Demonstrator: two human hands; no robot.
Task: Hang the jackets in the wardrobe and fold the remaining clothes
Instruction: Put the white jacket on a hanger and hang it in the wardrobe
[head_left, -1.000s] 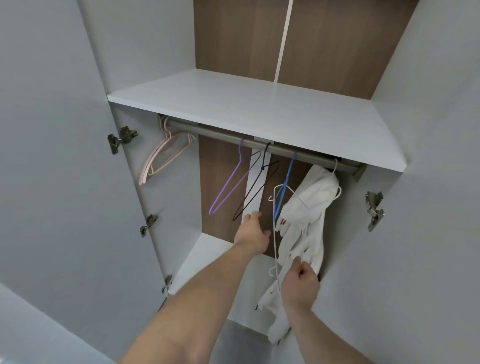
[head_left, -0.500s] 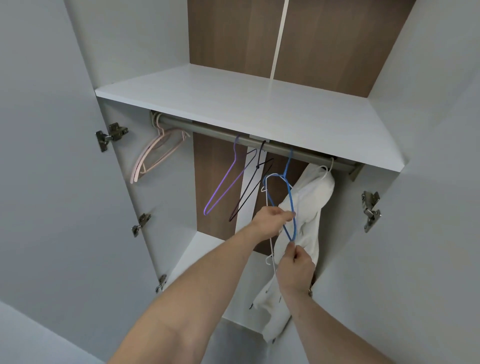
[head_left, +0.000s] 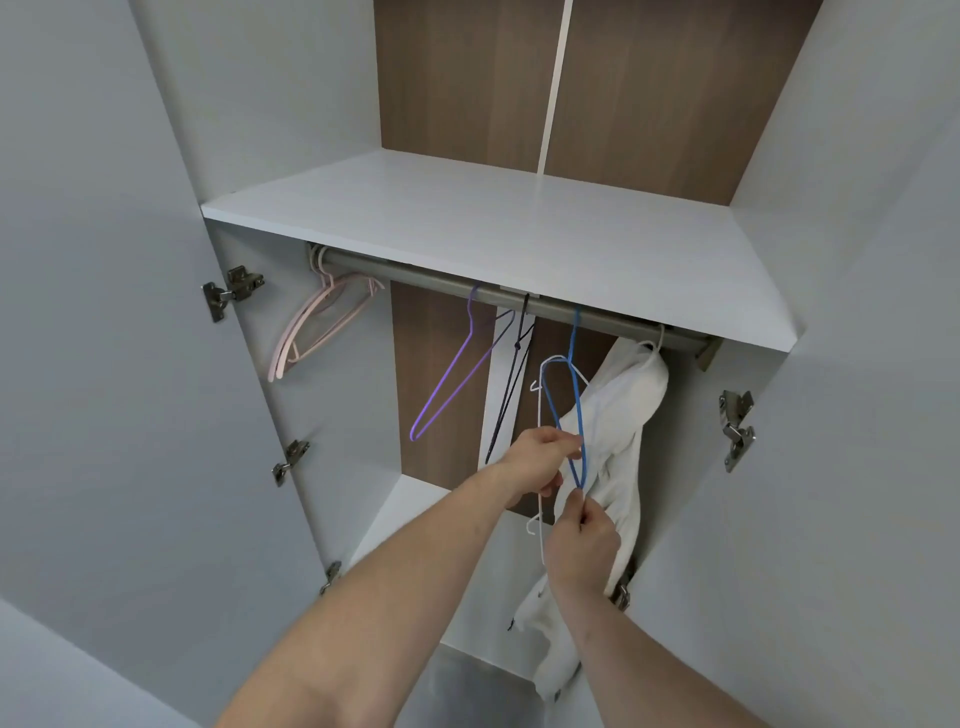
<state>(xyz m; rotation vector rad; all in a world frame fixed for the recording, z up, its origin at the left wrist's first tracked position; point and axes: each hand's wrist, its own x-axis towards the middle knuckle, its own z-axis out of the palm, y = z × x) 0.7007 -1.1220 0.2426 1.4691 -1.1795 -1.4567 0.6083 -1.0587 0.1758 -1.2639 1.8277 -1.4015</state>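
We reach into the open wardrobe (head_left: 831, 156) with both arms, and our left hand (head_left: 540, 462) has its grip closed on the left wire of the blue hanger (head_left: 571, 405), whose hook sits over the grey rail (head_left: 415, 273) under the white shelf (head_left: 493, 218). Our right hand (head_left: 584, 545) pinches that hanger's lowest tip between thumb and fingers, with a white hanger (head_left: 541, 467) just beside it. The white jacket (head_left: 623, 441) hangs at the right end of the rail, touching our right hand, while a purple hanger (head_left: 452, 379), a black hanger (head_left: 511, 384) and pink hangers (head_left: 317, 327) hang further left.
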